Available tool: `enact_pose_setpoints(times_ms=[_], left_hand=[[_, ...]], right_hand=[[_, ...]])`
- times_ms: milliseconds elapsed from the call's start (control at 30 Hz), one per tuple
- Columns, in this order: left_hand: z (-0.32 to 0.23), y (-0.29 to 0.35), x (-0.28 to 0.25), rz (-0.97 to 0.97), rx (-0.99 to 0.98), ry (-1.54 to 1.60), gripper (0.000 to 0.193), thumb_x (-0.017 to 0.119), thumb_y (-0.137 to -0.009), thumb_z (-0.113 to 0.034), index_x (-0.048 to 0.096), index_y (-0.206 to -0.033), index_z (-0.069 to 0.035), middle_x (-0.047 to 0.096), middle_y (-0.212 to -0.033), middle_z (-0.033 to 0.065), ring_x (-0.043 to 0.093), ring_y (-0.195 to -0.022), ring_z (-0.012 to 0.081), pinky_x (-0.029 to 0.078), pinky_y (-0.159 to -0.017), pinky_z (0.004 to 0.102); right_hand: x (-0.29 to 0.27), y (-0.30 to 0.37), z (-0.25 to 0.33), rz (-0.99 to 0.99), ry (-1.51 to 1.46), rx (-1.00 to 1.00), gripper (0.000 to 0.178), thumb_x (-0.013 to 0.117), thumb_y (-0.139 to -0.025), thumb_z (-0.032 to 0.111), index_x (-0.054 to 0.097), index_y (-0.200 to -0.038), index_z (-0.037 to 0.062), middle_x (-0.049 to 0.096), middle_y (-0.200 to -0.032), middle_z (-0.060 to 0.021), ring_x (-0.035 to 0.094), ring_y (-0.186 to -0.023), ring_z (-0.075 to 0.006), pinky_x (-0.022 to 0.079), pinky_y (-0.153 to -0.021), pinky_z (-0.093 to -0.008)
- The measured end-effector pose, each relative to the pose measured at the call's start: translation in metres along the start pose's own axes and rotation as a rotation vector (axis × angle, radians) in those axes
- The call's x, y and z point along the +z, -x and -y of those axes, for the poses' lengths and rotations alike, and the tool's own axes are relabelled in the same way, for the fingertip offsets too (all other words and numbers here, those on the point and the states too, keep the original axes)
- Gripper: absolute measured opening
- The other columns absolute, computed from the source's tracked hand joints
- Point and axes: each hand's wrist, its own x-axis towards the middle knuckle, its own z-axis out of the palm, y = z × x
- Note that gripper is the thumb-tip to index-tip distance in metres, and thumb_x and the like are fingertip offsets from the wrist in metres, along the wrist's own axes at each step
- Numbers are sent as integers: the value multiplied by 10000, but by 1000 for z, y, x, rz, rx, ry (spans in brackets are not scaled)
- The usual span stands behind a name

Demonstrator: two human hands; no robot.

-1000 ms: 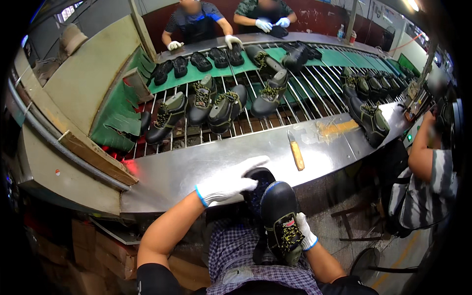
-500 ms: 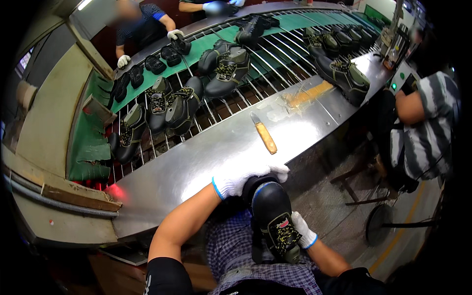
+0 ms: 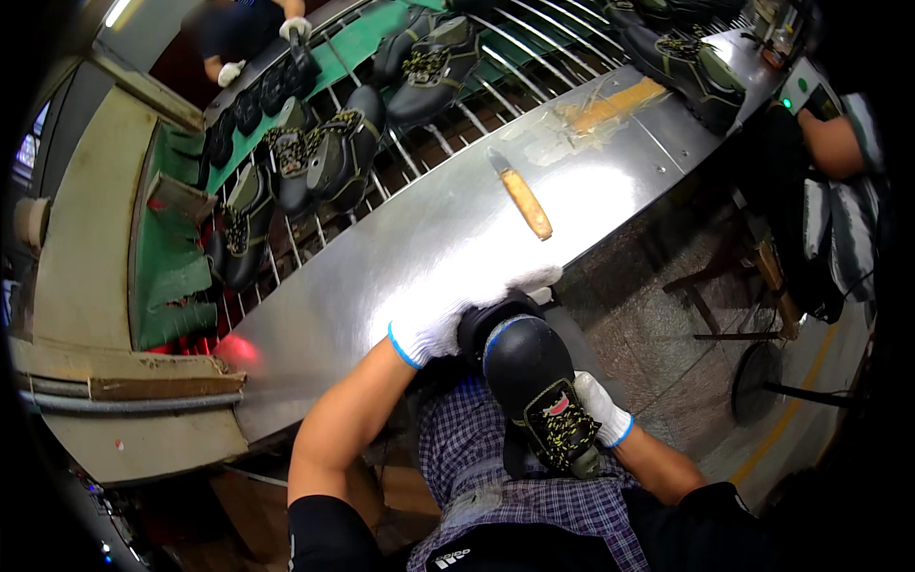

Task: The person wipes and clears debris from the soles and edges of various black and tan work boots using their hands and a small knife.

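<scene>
Over my lap is a black work shoe with yellow-flecked laces, its toe pointing away from me. My right hand, in a white glove with a blue cuff, grips the shoe's right side near the laces. At the toe, my gloved left hand is closed around a dark, thick-edged piece that looks like a sole. This piece lies against the toe's left side; its lower part is mostly hidden behind the shoe. A knife with a pale yellow handle rests on the metal ledge beyond my hands.
The metal ledge runs diagonally ahead, beside a rack of metal rods. Several black shoes stand on the rack. A co-worker's gloved hand touches dark pieces at the far left. Another person sits at the right beside a stool.
The view has tilted down and shifted, so the rack and ledge appear higher. Both hands keep their grip on the shoe and the dark piece, with little change between them.
</scene>
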Motion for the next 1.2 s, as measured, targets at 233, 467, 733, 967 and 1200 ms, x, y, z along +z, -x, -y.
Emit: enact_pose_setpoints(times_ms=[233,467,733,967,1200], left_hand=[[5,-3,0,31,4,-6,971,721,-879,-474,399,-1642,32,400,-1711,210,411,-1550,372,326,-1298,462],[2,-7,2,71,10,-20,986,754,-858,-457,403,-1632,43,425,-1693,226,396,-1565,388,285,-1315,476],[-3,-9,10,67,-26,-38,994,748,-863,-485,403,-1632,43,414,-1700,228,379,-1575,397,261,-1322,483],[14,-2,20,40,65,-50,1023,692,-901,-603,400,-1634,48,425,-1679,258,426,-1546,404,309,-1301,504],[58,73,83,-586,604,-211,965,850,-881,-537,488,-1516,93,566,-1519,308,575,-1407,409,444,-1207,535]], right_hand=[[-6,2,9,39,54,35,937,535,-1017,763,583,-1429,-77,730,-1276,-120,711,-1110,-170,580,-975,-327],[-5,5,9,3,65,17,927,562,-1016,744,581,-1436,-82,723,-1299,-119,698,-1134,-169,568,-993,-322],[5,5,17,-5,117,-36,961,585,-1006,741,560,-1465,-102,701,-1354,-137,669,-1204,-179,539,-1048,-332],[5,9,5,-63,155,-116,812,584,-1062,635,611,-1390,-108,721,-1159,-71,655,-1036,-128,539,-921,-290],[35,1,56,29,256,-109,505,635,-1073,394,660,-1283,-64,655,-953,21,556,-840,-55,490,-762,-247]])
